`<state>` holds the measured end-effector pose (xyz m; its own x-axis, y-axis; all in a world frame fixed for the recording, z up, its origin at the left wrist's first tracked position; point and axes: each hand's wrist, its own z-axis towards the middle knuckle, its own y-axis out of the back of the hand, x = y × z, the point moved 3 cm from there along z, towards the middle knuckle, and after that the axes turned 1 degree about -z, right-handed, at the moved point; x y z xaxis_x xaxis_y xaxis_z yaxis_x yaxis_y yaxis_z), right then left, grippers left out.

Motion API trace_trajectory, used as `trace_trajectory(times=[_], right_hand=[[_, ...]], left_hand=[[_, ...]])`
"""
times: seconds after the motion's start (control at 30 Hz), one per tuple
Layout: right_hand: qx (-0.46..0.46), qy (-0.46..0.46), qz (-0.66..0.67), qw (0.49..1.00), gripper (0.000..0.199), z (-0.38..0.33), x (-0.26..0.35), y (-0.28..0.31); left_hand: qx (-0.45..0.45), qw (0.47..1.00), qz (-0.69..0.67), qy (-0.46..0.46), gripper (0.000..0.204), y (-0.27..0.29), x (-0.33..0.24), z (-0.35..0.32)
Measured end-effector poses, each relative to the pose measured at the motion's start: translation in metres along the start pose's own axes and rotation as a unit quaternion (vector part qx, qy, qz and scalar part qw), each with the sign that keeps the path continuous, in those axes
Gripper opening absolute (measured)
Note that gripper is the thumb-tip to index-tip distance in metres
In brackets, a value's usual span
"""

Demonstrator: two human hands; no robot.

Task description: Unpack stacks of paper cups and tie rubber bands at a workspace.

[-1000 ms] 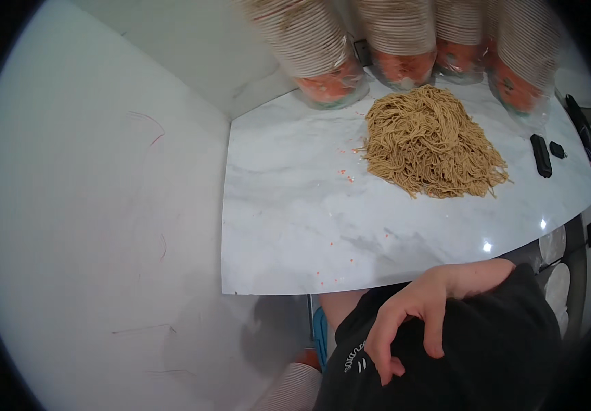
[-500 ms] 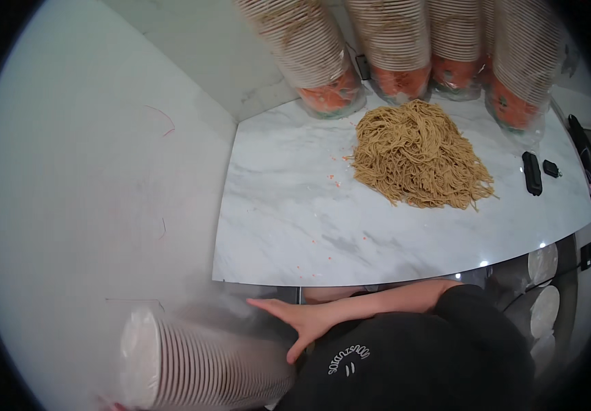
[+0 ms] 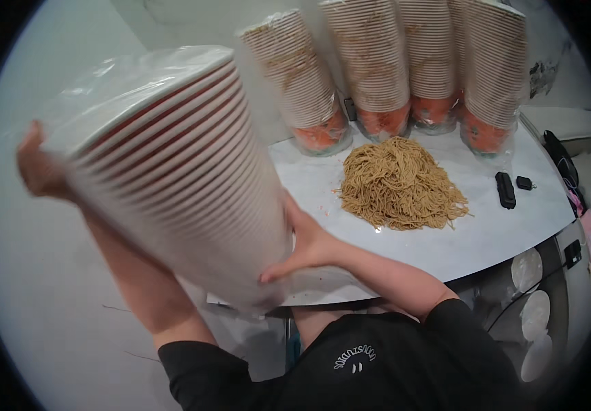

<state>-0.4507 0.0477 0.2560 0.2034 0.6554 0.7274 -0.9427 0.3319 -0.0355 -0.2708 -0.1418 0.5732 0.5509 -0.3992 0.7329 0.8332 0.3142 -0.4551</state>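
I hold up a tall stack of nested paper cups (image 3: 179,171) wrapped in clear plastic, tilted in front of me. My left hand (image 3: 39,168) grips its upper left end. My right hand (image 3: 305,243) presses against its lower right side. Behind it lies a white marble table (image 3: 473,243) with a heap of brown noodles (image 3: 398,185) in the middle.
Several more wrapped cup stacks (image 3: 370,61) stand along the table's back edge, with orange-red cups at their bases. Two small black objects (image 3: 507,188) lie right of the noodles. Round white lids (image 3: 531,315) sit below the table's right edge. The floor at left is pale.
The cup stack has come up from low beside the table at lower left to chest height in front of me, and both hands now hold it.
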Motion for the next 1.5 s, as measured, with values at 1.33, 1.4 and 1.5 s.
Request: trace_trajectory(times=[1.33, 1.4, 1.5], right_hand=[[0.018, 0.174, 0.175, 0.969, 0.034, 0.186, 0.132, 0.055], [0.015, 0.148, 0.243, 0.959, 0.038, 0.172, 0.12, 0.064], [-0.051, 0.125, 0.184, 0.974, 0.048, 0.15, 0.099, 0.079]], left_hand=[[0.284, 0.589, -0.53, 0.54, 0.034, -0.033, -0.109, 0.035], [0.277, 0.657, -0.494, 0.497, 0.014, -0.031, -0.114, 0.035], [0.228, 0.649, -0.572, 0.446, 0.02, -0.028, -0.129, 0.03]])
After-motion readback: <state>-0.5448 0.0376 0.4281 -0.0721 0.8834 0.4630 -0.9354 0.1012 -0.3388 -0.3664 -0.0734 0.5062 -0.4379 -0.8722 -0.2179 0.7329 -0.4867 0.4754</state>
